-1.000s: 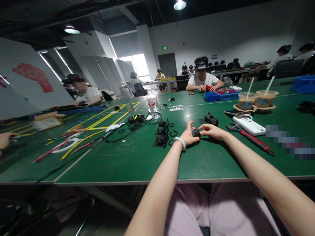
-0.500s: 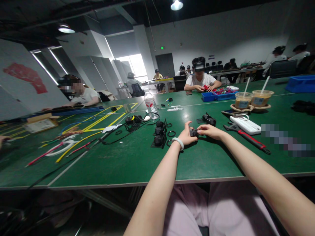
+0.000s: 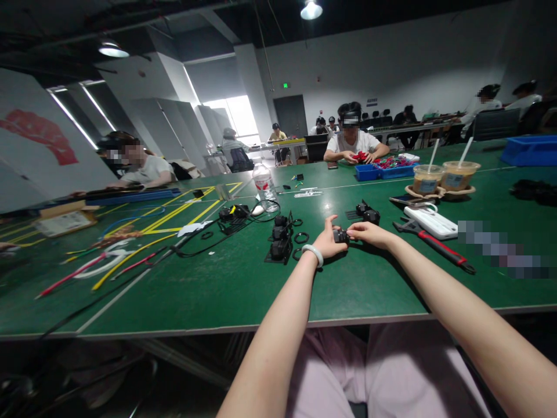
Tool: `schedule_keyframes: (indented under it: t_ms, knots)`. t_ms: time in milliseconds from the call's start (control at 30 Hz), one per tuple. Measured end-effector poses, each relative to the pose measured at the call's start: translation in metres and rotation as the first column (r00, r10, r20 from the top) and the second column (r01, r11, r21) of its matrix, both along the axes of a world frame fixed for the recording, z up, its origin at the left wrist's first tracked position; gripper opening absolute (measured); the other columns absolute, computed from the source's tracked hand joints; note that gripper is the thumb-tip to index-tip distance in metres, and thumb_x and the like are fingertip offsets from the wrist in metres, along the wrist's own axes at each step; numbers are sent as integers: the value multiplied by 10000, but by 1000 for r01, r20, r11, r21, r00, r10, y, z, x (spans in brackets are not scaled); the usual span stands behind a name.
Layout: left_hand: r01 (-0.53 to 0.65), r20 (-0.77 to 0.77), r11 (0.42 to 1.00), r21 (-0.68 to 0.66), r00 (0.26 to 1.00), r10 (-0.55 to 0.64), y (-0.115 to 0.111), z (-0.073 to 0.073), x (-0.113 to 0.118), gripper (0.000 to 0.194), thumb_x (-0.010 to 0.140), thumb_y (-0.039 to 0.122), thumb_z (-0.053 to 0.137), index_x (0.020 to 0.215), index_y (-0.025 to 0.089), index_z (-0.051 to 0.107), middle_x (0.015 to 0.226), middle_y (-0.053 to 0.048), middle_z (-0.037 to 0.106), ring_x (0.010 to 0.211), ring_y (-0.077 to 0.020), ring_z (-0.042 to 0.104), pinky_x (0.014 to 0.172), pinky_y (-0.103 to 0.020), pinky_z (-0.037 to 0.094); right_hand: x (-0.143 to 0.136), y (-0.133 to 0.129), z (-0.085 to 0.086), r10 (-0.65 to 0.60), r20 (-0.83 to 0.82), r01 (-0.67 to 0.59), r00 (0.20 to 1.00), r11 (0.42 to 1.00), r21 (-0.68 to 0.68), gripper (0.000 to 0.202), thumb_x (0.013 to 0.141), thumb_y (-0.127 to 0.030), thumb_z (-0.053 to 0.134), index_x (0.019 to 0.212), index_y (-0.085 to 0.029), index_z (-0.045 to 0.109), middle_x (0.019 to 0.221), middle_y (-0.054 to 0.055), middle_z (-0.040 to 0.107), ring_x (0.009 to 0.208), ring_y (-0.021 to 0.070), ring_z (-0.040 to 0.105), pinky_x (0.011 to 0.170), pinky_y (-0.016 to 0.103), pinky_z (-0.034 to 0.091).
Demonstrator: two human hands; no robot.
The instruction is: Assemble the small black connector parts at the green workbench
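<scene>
Over the green table [image 3: 243, 290], my left hand [image 3: 328, 242] is closed on a small black part [image 3: 340, 235]. From the other side, my right hand [image 3: 369, 234] pinches the same part with its fingertips. To the left of my hands stand several black parts [image 3: 281, 233] in a row, with black rings [image 3: 301, 237] beside them. Another black part [image 3: 369, 213] sits just beyond my right hand.
On the right lie a red-handled wrench [image 3: 441, 247], a white power bank [image 3: 430, 223] and two drink cups [image 3: 456, 176] in a carrier. A bottle [image 3: 264, 187] and loose cables [image 3: 126, 255] are left. Across sits a person [image 3: 354, 142] beside blue bins [image 3: 385, 169].
The whole view has shifted slightly. Both of my hands keep the same hold on the black part.
</scene>
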State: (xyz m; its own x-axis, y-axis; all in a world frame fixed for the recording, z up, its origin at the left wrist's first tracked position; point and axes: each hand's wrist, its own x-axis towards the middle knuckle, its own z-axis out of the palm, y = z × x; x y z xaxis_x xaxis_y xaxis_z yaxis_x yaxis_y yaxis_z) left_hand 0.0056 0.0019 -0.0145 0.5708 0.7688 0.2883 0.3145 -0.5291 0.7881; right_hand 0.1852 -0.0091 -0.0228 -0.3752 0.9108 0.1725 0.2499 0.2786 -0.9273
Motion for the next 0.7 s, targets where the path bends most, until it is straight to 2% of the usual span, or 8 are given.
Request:
schedule_keyframes:
  t_ms: [333,700]
  knots:
    - [19,22,1000,-25,1000,-18,0,0,1,802,529,114,583,1199,206,154,895,-29,439,790,-104,476,781,-312,375,-8,5,-4,-159,215,136,964,984,115,503,715,-571,319,598,-129,528,561,12,469,545,100,386,521,232,274]
    - [-2,21,1000,-26,1000,3,-1,0,-1,826,524,118,590,1206,205,132,914,-34,429,822,-109,471,806,-326,364,-9,2,3,-137,182,131,974,990,44,491,689,-573,369,614,-121,546,556,12,480,521,94,387,524,236,282]
